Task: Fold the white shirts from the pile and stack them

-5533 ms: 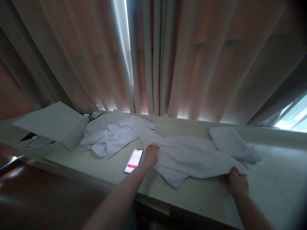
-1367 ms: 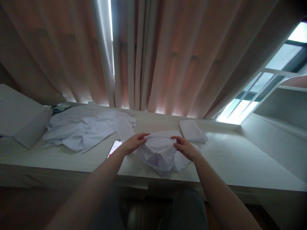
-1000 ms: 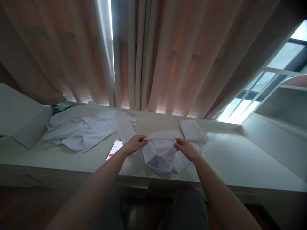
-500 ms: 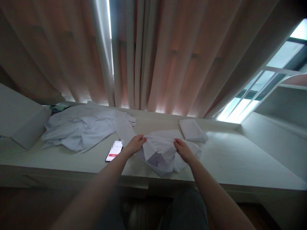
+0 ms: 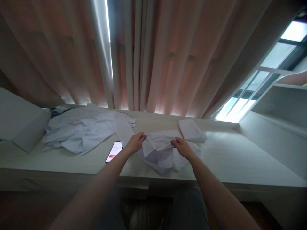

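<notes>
Head view: vs half a sec ago, both hands sit a touch farther in on the white cloth [image 5: 159,151], its top edge bunched tighter betw. them, so the fold looks underway, not flattened yet. Left hand [image 5: 134,143] pinches the cloth's left top edge, fingers closed on it. Right hand [image 5: 181,147] grips the right edge likewise. Cloth lies mid-desk [image 5: 227,159], near edge; phone [image 5: 114,151] just left, folded piece [image 5: 191,130] far right.

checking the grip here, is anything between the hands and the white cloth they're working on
Nothing visible. The left hand and right hand both pinch the upper edge of the white cloth directly. The phone lies on the counter just left of the left hand, apart from the cloth.
</notes>
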The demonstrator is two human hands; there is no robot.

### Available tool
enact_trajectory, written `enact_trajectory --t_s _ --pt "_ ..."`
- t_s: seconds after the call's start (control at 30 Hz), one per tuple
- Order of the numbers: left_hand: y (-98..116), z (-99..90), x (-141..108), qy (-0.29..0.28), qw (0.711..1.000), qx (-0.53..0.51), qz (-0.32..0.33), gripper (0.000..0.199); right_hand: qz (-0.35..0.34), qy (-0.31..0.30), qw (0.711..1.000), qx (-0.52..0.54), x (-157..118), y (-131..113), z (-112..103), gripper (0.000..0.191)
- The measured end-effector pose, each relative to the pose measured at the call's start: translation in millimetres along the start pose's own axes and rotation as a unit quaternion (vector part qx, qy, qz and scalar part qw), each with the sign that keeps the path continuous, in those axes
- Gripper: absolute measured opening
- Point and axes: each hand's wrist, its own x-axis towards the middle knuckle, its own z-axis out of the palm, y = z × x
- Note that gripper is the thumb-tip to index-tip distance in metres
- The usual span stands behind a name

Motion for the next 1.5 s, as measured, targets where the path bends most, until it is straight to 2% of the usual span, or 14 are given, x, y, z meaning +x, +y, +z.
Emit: enact_trajectory --t_s 0.13,0.27,0.43,0.53,0.67,0.8,0.87,0.97,1.07,1.17,1.23,1.33,1.4,1.5 --pt "20.9 -28.3 21.5 0.041 0.998 0.038 0.043 0.025 -0.027 0.043 0.999 -0.016 20.9 -28.1 -25.0 0.024" --pt "54.9 -69.5 51.4 0.091 0.99 0.076 0.078 0.029 -0.051 0.113 0.991 -0.051 46.8 -71.0 -59.8 0.025" --pt "109.2 -128.4 82.6 0.147 0.977 0.124 0.092 0.034 -0.123 0.212 0.966 -0.083 70.3 -138.7 -107.8 0.031" --pt "145.4 -164.3 94.5 0.183 0.965 0.156 0.101 0.037 -0.124 0.258 0.955 -0.077 79.0 -181.4 -134.5 0.033" --pt "194.2 -208.5 104.1 0.235 0.944 0.188 0.134 0.039 -0.112 0.339 0.929 -0.103 84.8 -236.0 -167.4 0.033" --pt "236.2 -251.3 104.9 0.283 0.929 0.184 0.155 0.039 -0.144 0.4 0.896 -0.128 76.6 -287.2 -200.0 0.032" --pt "253.7 -273.7 100.5 0.303 0.921 0.178 0.168 0.039 -0.19 0.392 0.889 -0.143 66.9 -309.0 -218.0 0.032" --pt "277.8 -306.5 89.1 0.326 0.909 0.173 0.195 0.037 -0.277 0.326 0.89 -0.156 47.4 -336.1 -246.6 0.033" --pt "300.1 -332.6 77.8 0.342 0.898 0.167 0.222 0.036 -0.325 0.278 0.893 -0.136 25.8 -358.1 -271.2 0.034" --pt "313.9 -344.5 72.5 0.343 0.892 0.152 0.252 0.038 -0.334 0.275 0.895 -0.107 9.0 -370.0 -284.2 0.037" --pt "313.8 -341.8 72.1 0.326 0.897 0.139 0.263 0.04 -0.318 0.277 0.902 -0.095 4.1 -367.1 -284.0 0.04" --pt "298.6 -321.7 72.1 0.276 0.918 0.123 0.257 0.039 -0.268 0.262 0.92 -0.114 5.9 -344.5 -270.9 0.041" --pt "282.3 -301.8 71.1 0.249 0.931 0.12 0.24 0.036 -0.238 0.227 0.934 -0.138 10.4 -322.3 -257.4 0.038" --pt "257.9 -273.9 69.1 0.214 0.944 0.13 0.217 0.033 -0.235 0.175 0.943 -0.161 17.1 -291.6 -239.2 0.036"
